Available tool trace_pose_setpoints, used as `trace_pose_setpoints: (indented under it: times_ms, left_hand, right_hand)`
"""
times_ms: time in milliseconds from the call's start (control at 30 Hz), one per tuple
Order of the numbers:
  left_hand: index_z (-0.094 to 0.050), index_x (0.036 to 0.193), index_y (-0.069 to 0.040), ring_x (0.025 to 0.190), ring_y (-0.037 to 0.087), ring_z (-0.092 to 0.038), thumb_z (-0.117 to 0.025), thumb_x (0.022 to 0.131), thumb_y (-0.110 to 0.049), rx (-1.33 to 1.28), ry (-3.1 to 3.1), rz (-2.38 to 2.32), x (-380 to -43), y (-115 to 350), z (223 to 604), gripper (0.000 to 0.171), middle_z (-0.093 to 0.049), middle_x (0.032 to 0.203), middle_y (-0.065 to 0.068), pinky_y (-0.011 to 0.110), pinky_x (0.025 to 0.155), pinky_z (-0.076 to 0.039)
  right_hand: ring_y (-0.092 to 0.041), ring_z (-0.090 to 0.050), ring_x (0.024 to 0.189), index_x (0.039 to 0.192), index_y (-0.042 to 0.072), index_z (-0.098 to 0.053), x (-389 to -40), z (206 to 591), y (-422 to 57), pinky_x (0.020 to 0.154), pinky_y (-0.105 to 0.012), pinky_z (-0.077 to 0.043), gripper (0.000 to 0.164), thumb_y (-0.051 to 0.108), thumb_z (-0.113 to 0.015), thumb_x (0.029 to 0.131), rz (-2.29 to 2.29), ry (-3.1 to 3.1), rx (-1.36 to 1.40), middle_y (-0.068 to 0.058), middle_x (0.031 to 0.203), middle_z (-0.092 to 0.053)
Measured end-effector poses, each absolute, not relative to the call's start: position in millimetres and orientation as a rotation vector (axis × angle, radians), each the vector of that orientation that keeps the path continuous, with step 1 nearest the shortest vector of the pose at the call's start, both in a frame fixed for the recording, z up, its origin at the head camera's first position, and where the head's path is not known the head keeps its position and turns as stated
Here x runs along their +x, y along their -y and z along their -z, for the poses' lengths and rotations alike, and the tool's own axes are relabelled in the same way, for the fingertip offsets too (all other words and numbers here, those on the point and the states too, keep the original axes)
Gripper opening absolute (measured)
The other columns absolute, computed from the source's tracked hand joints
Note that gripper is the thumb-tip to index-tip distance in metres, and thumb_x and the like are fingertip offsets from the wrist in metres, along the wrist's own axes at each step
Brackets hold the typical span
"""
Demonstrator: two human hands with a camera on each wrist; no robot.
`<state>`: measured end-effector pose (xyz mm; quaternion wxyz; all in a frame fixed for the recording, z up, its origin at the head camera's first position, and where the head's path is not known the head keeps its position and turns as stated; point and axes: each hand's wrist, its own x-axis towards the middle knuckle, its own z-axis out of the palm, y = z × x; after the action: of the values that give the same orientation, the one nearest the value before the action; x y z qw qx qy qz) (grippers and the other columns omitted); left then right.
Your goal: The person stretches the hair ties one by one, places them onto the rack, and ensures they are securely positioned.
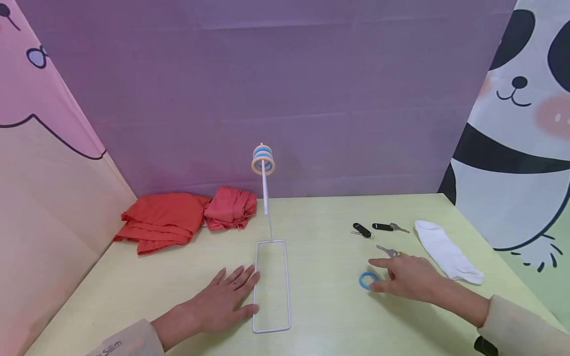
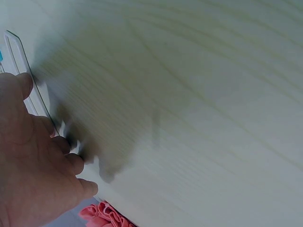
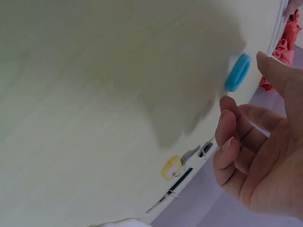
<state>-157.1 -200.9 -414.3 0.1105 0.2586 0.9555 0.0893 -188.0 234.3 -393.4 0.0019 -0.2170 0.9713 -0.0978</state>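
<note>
A light blue ring (image 1: 360, 282) lies on the table, with the thumb and index finger of my right hand (image 1: 411, 278) spread beside it. In the right wrist view the blue ring (image 3: 231, 83) shows between those fingertips, seemingly ungripped; the other fingers curl loosely. My left hand (image 1: 222, 302) is spread with straight fingers, its tips at the left side of a white wire base (image 1: 288, 289). From that base rises a thin stand (image 1: 265, 195), whose far end carries blue and wooden-coloured rings (image 1: 262, 172). In the left wrist view, my left hand (image 2: 35, 161) rests along the wire edge.
Beyond my right hand lie a key with a yellow tag (image 1: 386, 251) and two black key fobs (image 1: 362, 230). A white sock (image 1: 447, 252) is at the right. Folded red cloths (image 1: 166, 217) sit at the back left, before a purple backdrop (image 1: 311, 99).
</note>
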Motion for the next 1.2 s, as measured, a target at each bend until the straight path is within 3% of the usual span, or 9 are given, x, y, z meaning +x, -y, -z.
trace_pose_setpoints:
  times_ms: [267, 500, 833, 1200]
  left_hand:
    - [-0.03, 0.158, -0.012, 0.154, 0.037, -0.02, -0.043, 0.1, -0.062, 0.78, -2.821, -0.288, -157, 202, 417, 0.078, -0.025, 0.167, 0.01, 0.066, 0.121, -0.013]
    - [-0.029, 0.159, -0.011, 0.155, 0.037, -0.019, -0.042, 0.1, -0.062, 0.777, -2.812, -0.29, -157, 202, 416, 0.078, -0.024, 0.167, 0.01, 0.067, 0.121, -0.012]
    - [-0.027, 0.159, -0.012, 0.155, 0.036, -0.018, -0.042, 0.101, -0.061, 0.764, -2.81, -0.269, -155, 201, 413, 0.078, -0.023, 0.168, 0.008, 0.065, 0.122, -0.012]
    - [-0.027, 0.159, -0.009, 0.155, 0.034, -0.02, -0.042, 0.101, -0.06, 0.804, -2.803, -0.255, -156, 201, 411, 0.079, -0.023, 0.167, 0.011, 0.061, 0.123, -0.016]
  right_hand:
    - [0.002, -0.04, 0.052, 0.125, 0.03, -0.066, -192, 405, -232, 0.047, -0.024, -0.033, 0.055, 0.062, -0.072, 0.081, 0.326, -2.987, -0.681, 0.021, 0.058, -0.049]
    - [0.004, -0.039, 0.053, 0.124, 0.028, -0.07, -193, 408, -231, 0.046, -0.023, -0.033, 0.049, 0.057, -0.072, 0.084, 0.349, -3.013, -0.717, 0.022, 0.06, -0.048]
    - [0.007, -0.035, 0.052, 0.098, 0.038, -0.068, -194, 414, -229, 0.043, -0.022, -0.028, 0.01, 0.044, -0.07, 0.09, 0.342, -3.088, -0.869, 0.023, 0.056, -0.04]
    - [0.008, -0.036, 0.052, 0.103, 0.029, -0.073, -195, 415, -225, 0.045, -0.02, -0.031, 0.018, 0.035, -0.072, 0.087, 0.305, -3.175, -0.914, 0.025, 0.055, -0.041]
